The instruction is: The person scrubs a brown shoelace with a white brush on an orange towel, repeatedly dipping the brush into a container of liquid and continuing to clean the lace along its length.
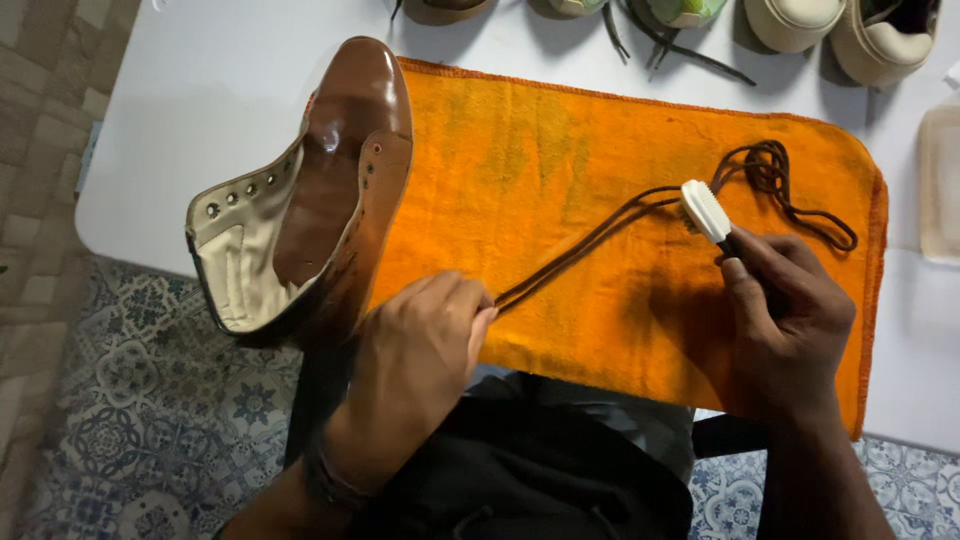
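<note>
Brown shoelace (600,232) pinched taut in left hand (415,360); right hand (790,320) grips white brush (706,210) over orange towel (520,170). Keep lace tight, scrub lengthwise.

Both hands are closed: the left hand (420,345) pinches (knuckles up), the right hand (790,320) grips, forearms angled inward.

This looks like a small shoe-care spot set up in a home, not a fitted workshop. A plain white surface (200,110) stands on a floor of blue-and-white patterned tiles (150,400), next to a beige woven mat (40,120). A stained orange terry towel (560,150) is spread as a work cloth, and a row of shoes, tan, green and cream (800,20), lines the far edge, loose laces trailing between them
</note>
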